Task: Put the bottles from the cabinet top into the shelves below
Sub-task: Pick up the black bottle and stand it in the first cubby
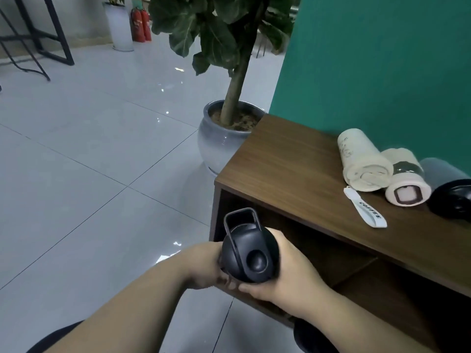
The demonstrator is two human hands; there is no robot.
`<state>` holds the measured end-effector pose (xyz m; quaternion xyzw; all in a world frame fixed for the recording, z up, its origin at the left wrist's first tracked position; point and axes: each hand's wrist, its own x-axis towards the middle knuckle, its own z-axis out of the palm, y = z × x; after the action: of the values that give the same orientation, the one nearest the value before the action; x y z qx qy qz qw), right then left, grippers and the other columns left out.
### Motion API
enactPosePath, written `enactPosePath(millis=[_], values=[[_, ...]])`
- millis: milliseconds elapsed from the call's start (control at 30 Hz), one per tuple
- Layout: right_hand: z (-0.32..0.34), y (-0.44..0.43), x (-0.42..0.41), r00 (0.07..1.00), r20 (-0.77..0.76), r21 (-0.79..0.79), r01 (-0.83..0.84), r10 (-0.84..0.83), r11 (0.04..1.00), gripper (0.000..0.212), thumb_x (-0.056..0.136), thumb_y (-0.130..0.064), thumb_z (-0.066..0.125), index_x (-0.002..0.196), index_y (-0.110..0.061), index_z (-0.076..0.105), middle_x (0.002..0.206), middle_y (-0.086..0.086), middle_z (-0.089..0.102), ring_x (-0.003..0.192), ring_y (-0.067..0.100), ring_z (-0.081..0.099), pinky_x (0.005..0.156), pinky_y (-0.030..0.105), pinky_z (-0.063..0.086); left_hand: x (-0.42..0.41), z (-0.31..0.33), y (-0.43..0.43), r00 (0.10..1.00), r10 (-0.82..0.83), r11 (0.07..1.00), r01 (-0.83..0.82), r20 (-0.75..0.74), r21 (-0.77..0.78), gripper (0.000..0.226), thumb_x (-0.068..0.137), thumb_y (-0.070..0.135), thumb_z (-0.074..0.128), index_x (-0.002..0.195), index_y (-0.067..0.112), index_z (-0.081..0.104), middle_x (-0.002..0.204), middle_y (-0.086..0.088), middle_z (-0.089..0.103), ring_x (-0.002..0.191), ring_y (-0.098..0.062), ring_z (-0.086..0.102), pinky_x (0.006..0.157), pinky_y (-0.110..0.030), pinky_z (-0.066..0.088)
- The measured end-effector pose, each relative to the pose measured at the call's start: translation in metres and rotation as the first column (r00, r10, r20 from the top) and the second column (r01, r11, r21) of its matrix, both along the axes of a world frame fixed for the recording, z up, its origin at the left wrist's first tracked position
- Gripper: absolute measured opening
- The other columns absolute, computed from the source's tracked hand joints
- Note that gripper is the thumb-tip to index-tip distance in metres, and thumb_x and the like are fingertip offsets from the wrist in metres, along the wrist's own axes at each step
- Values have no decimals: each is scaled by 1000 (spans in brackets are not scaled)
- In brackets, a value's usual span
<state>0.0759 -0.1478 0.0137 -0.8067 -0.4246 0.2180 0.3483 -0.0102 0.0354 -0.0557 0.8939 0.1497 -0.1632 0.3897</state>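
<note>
**Now: black bottle held low at the cabinet's near-left corner**

Here the black bottle [251, 253] sits cap-up between both hands, in front of the open shelf [300, 240]. The left hand [204, 267] wraps its left side and the right hand [285, 273] clasps the right, thumbs meeting beneath. Further right, on the cabinet top [288, 159], three bottles lie on their sides: a cream bottle [362, 159], a beige bottle [405, 179] touching it, and a dark-capped bottle [451, 189]. A white strap [367, 211] lies just near them.
</note>
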Motion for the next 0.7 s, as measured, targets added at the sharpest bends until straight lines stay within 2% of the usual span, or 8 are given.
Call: enactPosePath(millis=[67, 133, 233, 333, 367, 500, 633, 700], values=[[-24, 5, 8, 999, -16, -40, 46, -47, 998, 73, 44, -53, 91, 97, -75, 45, 110, -41, 61, 99, -12, 64, 82, 25, 59, 8, -21, -5, 999, 3, 1000, -2, 39, -6, 37, 76, 32, 79, 112, 32, 68, 114, 4, 73, 109, -24, 69, 95, -46, 61], [-51, 12, 19, 989, -66, -65, 124, -129, 990, 70, 45, -48, 90, 99, -64, 49, 105, -25, 69, 98, -2, 68, 84, 31, 60, 15, -41, -8, 997, 44, 999, -44, 70, -7, 41, 77, 33, 74, 117, 34, 62, 119, 1, 68, 114, -26, 65, 95, -49, 60], [-88, 21, 35, 952, -166, -86, 246, -257, 966, 85, 39, -48, 88, 113, -50, 47, 109, -15, 70, 103, 5, 68, 88, 30, 58, 28, -67, -7, 984, 139, 989, -143, 111, 26, 58, 76, 47, 68, 131, 39, 50, 127, 3, 59, 117, -22, 60, 97, -45, 56], [-115, 30, 50, 909, -268, -71, 312, -319, 947, 83, 51, -21, 97, 113, -45, 45, 102, -20, 65, 101, -5, 67, 78, 10, 50, 43, -87, -7, 978, 191, 979, -196, 82, 59, 57, 76, 46, 67, 130, 33, 55, 126, 6, 52, 114, -21, 60, 94, -36, 53], [-121, 32, 54, 898, -282, -71, 331, -337, 941, 85, 54, -15, 97, 115, -43, 46, 101, -22, 63, 103, -4, 65, 79, 9, 47, 45, -93, -7, 976, 201, 976, -206, 78, 68, 58, 75, 47, 67, 130, 32, 56, 125, 6, 51, 115, -19, 58, 93, -35, 52], [-136, 44, 65, 882, -301, -58, 362, -362, 930, 97, 56, -17, 99, 137, -32, 46, 114, -16, 63, 112, 8, 61, 92, 20, 46, 59, -118, -6, 954, 263, 958, -276, 144, 78, 57, 76, 52, 67, 131, 39, 57, 131, 12, 52, 121, -9, 53, 88, -29, 51], [-152, 56, 74, 877, -320, 24, 386, -359, 922, 98, 53, -13, 100, 135, -32, 49, 121, -16, 66, 120, 8, 61, 96, 13, 44, 73, -135, -1, 918, 342, 930, -361, 198, 64, 59, 78, 52, 66, 133, 34, 58, 133, 6, 57, 122, -15, 58, 86, -33, 54], [-157, 60, 76, 872, -327, 61, 406, -366, 912, 98, 51, -14, 100, 133, -30, 50, 127, -11, 66, 124, 9, 61, 106, 25, 47, 77, -140, 2, 921, 337, 926, -362, 195, 109, 61, 81, 51, 64, 138, 31, 57, 137, 3, 58, 122, -20, 59, 80, -30, 47]])
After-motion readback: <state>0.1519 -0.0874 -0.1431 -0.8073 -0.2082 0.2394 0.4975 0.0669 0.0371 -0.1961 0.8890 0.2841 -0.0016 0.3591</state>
